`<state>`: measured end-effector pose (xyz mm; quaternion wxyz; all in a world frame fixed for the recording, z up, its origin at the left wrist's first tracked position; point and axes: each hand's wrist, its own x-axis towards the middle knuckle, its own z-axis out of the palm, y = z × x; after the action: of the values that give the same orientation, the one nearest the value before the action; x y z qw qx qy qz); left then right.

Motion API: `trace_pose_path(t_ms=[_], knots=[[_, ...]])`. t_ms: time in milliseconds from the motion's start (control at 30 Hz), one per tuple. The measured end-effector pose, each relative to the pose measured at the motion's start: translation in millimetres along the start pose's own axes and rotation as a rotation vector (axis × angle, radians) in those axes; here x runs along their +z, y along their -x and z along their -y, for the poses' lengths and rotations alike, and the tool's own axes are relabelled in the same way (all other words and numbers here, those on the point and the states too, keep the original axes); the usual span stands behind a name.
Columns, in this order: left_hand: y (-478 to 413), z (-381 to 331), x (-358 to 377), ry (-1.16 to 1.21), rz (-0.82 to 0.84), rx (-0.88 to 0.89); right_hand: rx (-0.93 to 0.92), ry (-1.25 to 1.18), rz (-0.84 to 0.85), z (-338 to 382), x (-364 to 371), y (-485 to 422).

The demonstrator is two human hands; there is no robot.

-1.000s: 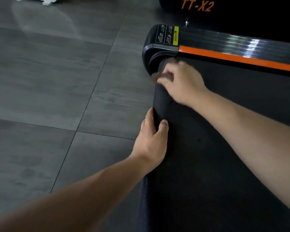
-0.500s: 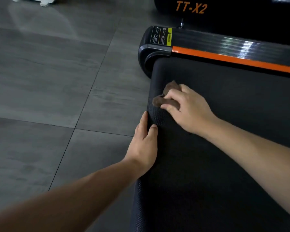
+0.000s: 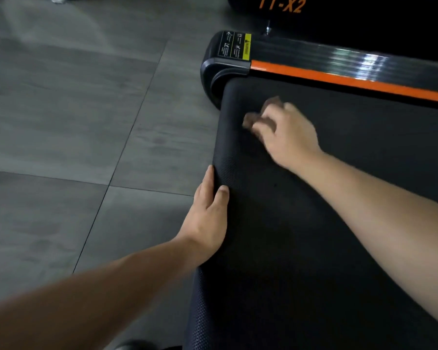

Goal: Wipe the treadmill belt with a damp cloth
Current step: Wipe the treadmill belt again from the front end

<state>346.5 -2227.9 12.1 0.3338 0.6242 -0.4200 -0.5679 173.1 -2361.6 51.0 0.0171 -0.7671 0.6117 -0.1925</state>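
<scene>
The cloth (image 3: 253,120), a small brown wad, sits on the belt (image 3: 314,223) at its far-left corner, just inside the rolled end and near the black end cap (image 3: 218,72). The right hand (image 3: 286,132) is on top of it w/ fingers curled down over the wad, pressing it to the belt. The hand is motion-blurred, so the exact finger lay is unclear. The left hand (image 3: 208,215) is nearer the person, well apart from the cloth. Its thumb lies on the belt's top face and its fingers run down the rounded end, clasping that edge, prob. to steady it. The belt's long axis runs off to the right, parallel w/ the orange-striped side rail (image 3: 339,79), and the rolled end runs from the cap toward the person. So the cloth is boxed on two sides, i.e. the rail on the far side and the belt end plus bare floor (image 3: 74,122) on the left. Open room lies right along the belt, and also back toward the person, though there the right forearm crosses it and the left hand holds the edge. Judged from this, the next stroke prob. goes rightward along the rail or back across the width, stopping short of the left thumb.
</scene>
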Motion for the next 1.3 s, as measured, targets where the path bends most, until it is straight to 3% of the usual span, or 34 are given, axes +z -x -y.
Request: trace_pose_path(t_ms=[100,233,300,467,633,700,867,1033,1100,1233,1300], knots=[[0,6,0,0.03,-0.037,0.013,0.046,0.006,-0.046,16,8,6],[2,9,0,0.119,-0.046,0.008,-0.234,-0.094,0.138,44,-9,73],[4,8,0,0.119,-0.03,0.0,-0.292,0.003,0.101,36,-11,58],[16,15,-3,0.104,-0.011,-0.001,0.053,0.011,-0.059,32,11,-10],[37,24,-6,0.094,0.027,-0.006,-0.27,-0.096,0.13,62,2,69],[41,24,-6,0.1,0.023,-0.012,-0.335,-0.025,0.107,55,-1,56],[43,32,-5,0.13,0.005,-0.008,-0.025,0.004,-0.033,51,13,8],[53,44,-9,0.164,0.046,0.017,-0.274,-0.112,0.119,71,-6,100],[57,44,-10,0.183,0.049,0.011,-0.3,-0.064,0.115,63,-8,87],[59,44,-9,0.239,0.038,0.001,0.031,-0.054,-0.039,49,4,27],[58,47,-8,0.285,0.028,-0.01,-0.023,-0.043,-0.025,61,6,48]])
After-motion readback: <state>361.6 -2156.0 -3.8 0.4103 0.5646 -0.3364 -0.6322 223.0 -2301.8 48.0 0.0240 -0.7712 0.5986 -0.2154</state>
